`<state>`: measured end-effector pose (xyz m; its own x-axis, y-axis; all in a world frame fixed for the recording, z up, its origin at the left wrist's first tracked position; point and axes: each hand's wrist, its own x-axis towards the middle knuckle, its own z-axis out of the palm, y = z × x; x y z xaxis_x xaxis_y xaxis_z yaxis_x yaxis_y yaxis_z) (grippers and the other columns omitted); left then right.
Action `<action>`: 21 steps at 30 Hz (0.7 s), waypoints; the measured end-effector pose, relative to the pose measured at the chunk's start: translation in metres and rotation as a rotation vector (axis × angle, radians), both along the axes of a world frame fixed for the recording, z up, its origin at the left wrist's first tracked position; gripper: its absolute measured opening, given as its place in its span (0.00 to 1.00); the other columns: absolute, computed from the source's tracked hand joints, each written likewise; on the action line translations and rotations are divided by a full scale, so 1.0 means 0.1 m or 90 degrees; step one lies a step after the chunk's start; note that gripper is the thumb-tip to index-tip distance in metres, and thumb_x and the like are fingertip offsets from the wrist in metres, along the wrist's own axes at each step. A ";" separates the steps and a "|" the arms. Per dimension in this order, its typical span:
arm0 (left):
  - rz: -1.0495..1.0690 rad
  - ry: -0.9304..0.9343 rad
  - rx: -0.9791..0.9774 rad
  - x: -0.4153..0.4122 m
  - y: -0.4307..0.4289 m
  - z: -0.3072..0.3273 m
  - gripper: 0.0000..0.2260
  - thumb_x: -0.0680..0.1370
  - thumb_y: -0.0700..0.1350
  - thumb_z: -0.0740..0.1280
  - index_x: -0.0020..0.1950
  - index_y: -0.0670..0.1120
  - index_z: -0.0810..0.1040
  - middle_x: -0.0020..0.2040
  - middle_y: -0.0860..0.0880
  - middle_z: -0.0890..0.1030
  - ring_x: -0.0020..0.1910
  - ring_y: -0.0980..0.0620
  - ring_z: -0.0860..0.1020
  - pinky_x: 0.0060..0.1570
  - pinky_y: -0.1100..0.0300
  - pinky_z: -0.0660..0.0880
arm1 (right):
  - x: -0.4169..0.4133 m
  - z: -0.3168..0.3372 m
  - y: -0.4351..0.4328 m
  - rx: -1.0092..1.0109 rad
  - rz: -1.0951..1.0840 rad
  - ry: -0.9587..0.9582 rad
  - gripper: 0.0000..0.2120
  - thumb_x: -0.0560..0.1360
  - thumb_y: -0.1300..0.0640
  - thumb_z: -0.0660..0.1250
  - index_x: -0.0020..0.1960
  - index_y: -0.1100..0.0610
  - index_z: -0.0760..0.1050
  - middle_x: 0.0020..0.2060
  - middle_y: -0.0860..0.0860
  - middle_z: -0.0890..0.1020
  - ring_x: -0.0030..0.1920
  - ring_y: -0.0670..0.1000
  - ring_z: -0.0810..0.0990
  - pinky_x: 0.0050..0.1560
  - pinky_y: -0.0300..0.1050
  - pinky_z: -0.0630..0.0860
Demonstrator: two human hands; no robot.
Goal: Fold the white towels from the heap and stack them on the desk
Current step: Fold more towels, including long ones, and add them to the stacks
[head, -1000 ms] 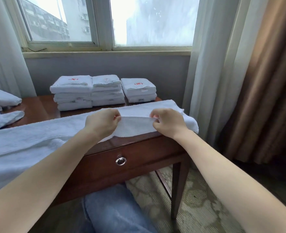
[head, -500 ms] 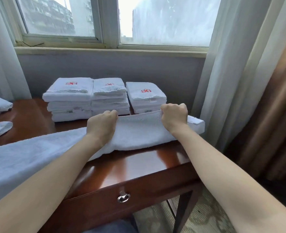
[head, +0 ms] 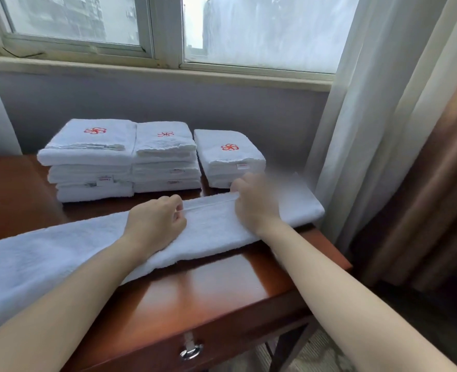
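**A:** Head view, where's the towel (head: 216, 226) at?

**B:** It's a long folded strip across the desk (head: 208, 296), running from 8 o'clock to 3 o'clock. Left hand (head: 155, 224) sits on it, fingers curled, pinching the far hem. Right hand (head: 254, 202) is at its 2 o'clock, blurry, with fingers curled on that same hem.

**A:** And the folded ones?

**B:** Three stacks (head: 165, 157) at 12 o'clock of the hands, under the window (head: 262, 30). The right stack (head: 230, 157) is just beside the right hand. Curtain (head: 369, 116) at 3.

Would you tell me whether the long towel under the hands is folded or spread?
Folded lengthwise: the long towel has its hem on top, pinched by the left hand; the right hand is blurred.
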<state>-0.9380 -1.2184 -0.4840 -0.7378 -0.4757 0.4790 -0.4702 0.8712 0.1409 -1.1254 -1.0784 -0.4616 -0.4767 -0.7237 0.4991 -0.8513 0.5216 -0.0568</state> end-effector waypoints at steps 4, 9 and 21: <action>0.001 0.014 0.005 0.00 0.00 -0.02 0.05 0.75 0.51 0.64 0.47 0.52 0.75 0.38 0.55 0.77 0.34 0.51 0.74 0.30 0.60 0.63 | 0.10 -0.09 -0.01 0.008 -0.037 -0.180 0.09 0.75 0.53 0.61 0.52 0.50 0.78 0.50 0.50 0.78 0.55 0.55 0.74 0.48 0.48 0.68; 0.017 0.021 0.018 0.02 0.06 0.01 0.06 0.76 0.50 0.64 0.48 0.51 0.77 0.41 0.55 0.79 0.37 0.51 0.75 0.32 0.59 0.63 | 0.08 -0.08 0.05 0.026 -0.060 -0.187 0.13 0.77 0.53 0.59 0.58 0.51 0.78 0.55 0.52 0.76 0.59 0.56 0.72 0.55 0.50 0.67; 0.064 -0.032 0.070 1.01 0.17 0.31 0.19 0.74 0.55 0.67 0.64 0.55 0.74 0.54 0.57 0.79 0.54 0.55 0.77 0.43 0.59 0.70 | 1.27 0.03 -0.44 -0.062 0.308 -0.321 0.12 0.75 0.59 0.65 0.58 0.52 0.79 0.51 0.47 0.81 0.56 0.49 0.76 0.58 0.51 0.73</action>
<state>-0.8367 -1.2013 -0.4527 -0.7056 -0.5956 0.3840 -0.5629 0.8002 0.2067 -0.9987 -1.1224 -0.4584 -0.3024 -0.8762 0.3753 -0.8443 0.0635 -0.5321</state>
